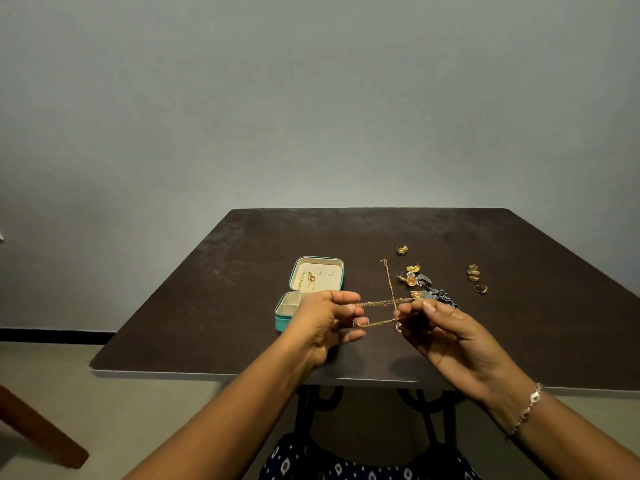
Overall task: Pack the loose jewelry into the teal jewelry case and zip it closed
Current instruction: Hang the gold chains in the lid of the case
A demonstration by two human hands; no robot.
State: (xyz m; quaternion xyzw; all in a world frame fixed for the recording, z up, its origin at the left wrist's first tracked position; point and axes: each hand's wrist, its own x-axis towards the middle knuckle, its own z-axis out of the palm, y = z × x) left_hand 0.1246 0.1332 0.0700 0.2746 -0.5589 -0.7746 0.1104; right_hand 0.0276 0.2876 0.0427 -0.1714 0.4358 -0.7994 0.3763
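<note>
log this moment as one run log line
left hand: pinches gold chain | right hand: pinches same chain | teal case: open, second chain in lid | rings, earrings: loose on table

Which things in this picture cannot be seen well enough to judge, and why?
All in the head view:
- Tray of the case: mostly hidden behind the left hand.
- Ends of the chain: covered by the left and right hand that hold it.
- The pile of jewelry: too small and tangled to count.
- The zip: too small to see.
</note>
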